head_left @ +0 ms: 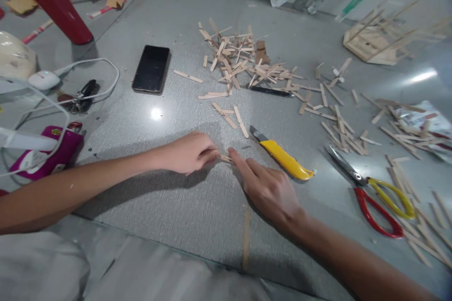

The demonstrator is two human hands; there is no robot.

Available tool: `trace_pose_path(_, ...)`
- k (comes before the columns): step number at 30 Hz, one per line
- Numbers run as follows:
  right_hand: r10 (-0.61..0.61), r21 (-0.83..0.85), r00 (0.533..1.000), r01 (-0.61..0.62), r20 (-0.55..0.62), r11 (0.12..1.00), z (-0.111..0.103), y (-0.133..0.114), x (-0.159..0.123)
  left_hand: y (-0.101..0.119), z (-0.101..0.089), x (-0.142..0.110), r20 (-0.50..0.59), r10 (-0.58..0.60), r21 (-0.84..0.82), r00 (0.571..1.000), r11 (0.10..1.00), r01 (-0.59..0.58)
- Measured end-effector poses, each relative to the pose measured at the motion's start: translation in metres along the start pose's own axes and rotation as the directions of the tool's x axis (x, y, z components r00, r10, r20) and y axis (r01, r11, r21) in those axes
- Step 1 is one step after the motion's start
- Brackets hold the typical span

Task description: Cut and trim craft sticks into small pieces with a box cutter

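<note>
Between my two hands, just above or on the grey table, is a short wooden craft stick [226, 158], mostly covered by fingers. My left hand [192, 153] is closed, its thumb and fingertips pinching the stick's left end. The fingers of my right hand [264, 183] are bent together, with the index fingertip at the stick's right end. A yellow utility knife [284, 157] with its blade end pointing away lies beside my right hand. Beyond the hands rest a few loose craft sticks [241, 122]. Another craft stick [246, 240] lies near the table's front edge.
A pile of craft sticks [233, 56] spreads across the back, with a black pen-like tool [271, 91] beside it. Scissors [367, 188] lie at right, a wooden stick structure [374, 42] behind. At left are a phone [151, 69], a white cable [109, 61] and a red post [52, 0].
</note>
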State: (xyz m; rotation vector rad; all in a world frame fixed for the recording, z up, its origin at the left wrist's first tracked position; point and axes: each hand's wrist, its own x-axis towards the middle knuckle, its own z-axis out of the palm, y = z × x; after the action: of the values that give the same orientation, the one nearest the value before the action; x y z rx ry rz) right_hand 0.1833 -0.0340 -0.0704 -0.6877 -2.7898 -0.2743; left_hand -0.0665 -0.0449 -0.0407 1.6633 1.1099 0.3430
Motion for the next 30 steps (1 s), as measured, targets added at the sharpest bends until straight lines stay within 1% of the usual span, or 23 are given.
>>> trace_pose_path(2, -0.017, -0.017, 1.0, 0.017, -0.022, 1.0, -0.001, 0.0, 0.0, 0.001, -0.001, 0.0, 0.003, -0.008, -0.005, 1.0, 1.0, 0.008)
trace_pose_path(6, -0.028, -0.051, 0.999, 0.027, -0.023, 0.998, -0.005, -0.002, 0.003, 0.002, -0.002, 0.001, 0.009, -0.003, 0.005, 1.0, 1.0, 0.003)
trace_pose_path(9, -0.066, -0.077, 0.997, 0.063, -0.045, 0.995, -0.007, -0.004, 0.006, 0.003, -0.002, 0.001, 0.016, -0.009, 0.012, 1.0, 1.0, 0.009)
trace_pose_path(14, -0.084, -0.132, 0.996, 0.084, 0.007, 0.988, -0.008, -0.006, 0.008, 0.005, -0.004, 0.001, 0.034, -0.01, -0.003, 0.999, 1.0, 0.011)
trace_pose_path(17, -0.095, -0.133, 0.995, 0.096, 0.01, 0.987, -0.008, -0.006, 0.008, 0.006, -0.004, 0.001, 0.031, -0.014, 0.003, 0.999, 1.0, 0.014)
trace_pose_path(22, -0.081, -0.126, 0.996, 0.085, 0.034, 0.988, -0.007, -0.006, 0.009, 0.004, -0.003, 0.001, 0.019, -0.012, 0.018, 1.0, 1.0, 0.011)
trace_pose_path(24, -0.099, -0.167, 0.994, 0.105, 0.043, 0.98, -0.009, -0.007, 0.01, 0.003, -0.002, 0.001, 0.02, -0.003, 0.023, 1.0, 1.0, 0.003)
trace_pose_path(27, -0.131, -0.272, 0.989, 0.146, 0.071, 0.951, -0.015, -0.012, 0.012, 0.002, -0.002, 0.001, 0.024, 0.0, 0.022, 1.0, 1.0, -0.001)
trace_pose_path(30, -0.123, -0.321, 0.987, 0.151, 0.105, 0.935, -0.02, -0.017, 0.013, 0.0, -0.002, 0.001, 0.024, 0.005, 0.02, 1.0, 1.0, -0.005)
